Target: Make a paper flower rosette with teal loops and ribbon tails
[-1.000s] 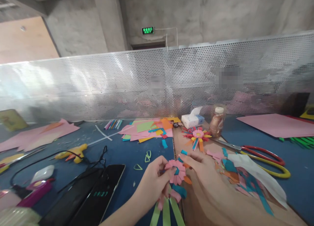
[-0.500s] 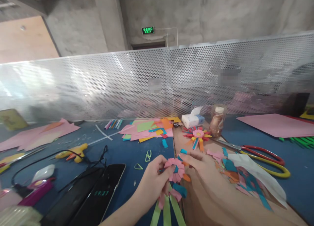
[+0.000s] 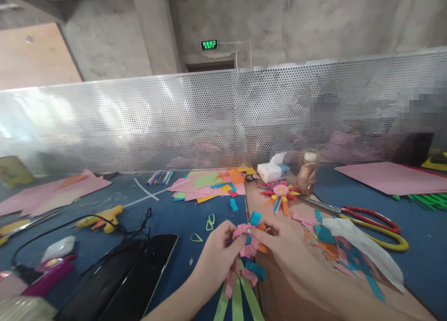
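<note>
A pink pleated paper flower [image 3: 248, 249] with a blue centre is between my two hands, low in the middle of the head view. My left hand [image 3: 220, 246] pinches its left side, thumb across the front. On its upper right edge my right hand [image 3: 279, 239] closes, thumb and fingers together on the petals. Blue loops and orange paper bits stick out around the flower; a blue loop [image 3: 255, 217] stands at its top. Pale green paper strips [image 3: 237, 300] hang below it. The back of the flower is hidden by my fingers.
A finished-looking paper rosette [image 3: 280, 190] lies behind, near a tissue box [image 3: 272, 172] and a bottle [image 3: 308, 174]. Scissors [image 3: 373, 221] and paper scraps [image 3: 335, 246] are at right. A yellow glue gun [image 3: 104, 218], its cable and a black phone [image 3: 157, 265] lie left.
My right hand has moved from beside the flower onto its upper right edge, and its fingers have closed there. The blue loop at the top now shows upright. My left hand keeps its grip.
</note>
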The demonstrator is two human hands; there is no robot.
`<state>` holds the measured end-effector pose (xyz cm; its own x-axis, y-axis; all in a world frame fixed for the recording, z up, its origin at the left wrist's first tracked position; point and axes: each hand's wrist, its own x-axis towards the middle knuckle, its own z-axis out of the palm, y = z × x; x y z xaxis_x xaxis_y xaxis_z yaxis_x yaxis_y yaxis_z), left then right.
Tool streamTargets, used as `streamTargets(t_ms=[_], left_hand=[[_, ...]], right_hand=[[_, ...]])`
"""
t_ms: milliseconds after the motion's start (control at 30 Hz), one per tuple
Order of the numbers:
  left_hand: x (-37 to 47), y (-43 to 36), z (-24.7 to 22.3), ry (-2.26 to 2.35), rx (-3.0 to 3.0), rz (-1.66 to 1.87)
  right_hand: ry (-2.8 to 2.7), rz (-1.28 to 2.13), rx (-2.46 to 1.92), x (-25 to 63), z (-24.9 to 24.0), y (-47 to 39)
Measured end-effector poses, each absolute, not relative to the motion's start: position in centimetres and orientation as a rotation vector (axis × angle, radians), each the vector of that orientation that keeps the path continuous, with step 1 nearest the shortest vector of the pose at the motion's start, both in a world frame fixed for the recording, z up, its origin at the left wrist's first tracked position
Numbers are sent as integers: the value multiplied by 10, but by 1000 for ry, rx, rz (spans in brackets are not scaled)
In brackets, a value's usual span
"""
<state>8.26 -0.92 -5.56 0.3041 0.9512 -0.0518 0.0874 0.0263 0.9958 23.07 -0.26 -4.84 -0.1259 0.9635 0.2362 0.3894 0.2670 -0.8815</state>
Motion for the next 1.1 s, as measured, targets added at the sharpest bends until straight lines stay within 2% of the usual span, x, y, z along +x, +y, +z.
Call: streamTargets(t_ms=[300, 767, 967, 1100], left_hand=[[82, -10, -54, 1008, 1301, 915], [82, -11, -55, 998, 1376, 926], [82, -8, -62, 1028, 1442, 953], [81, -6, -67, 1026, 1465, 972]], right_hand=[[-1664, 856, -1256, 228, -49, -5], [-1541, 1165, -1125, 229, -52, -6], [-1585, 1054, -1108, 232, -54, -7], [-1584, 1119, -1103, 232, -52, -7]])
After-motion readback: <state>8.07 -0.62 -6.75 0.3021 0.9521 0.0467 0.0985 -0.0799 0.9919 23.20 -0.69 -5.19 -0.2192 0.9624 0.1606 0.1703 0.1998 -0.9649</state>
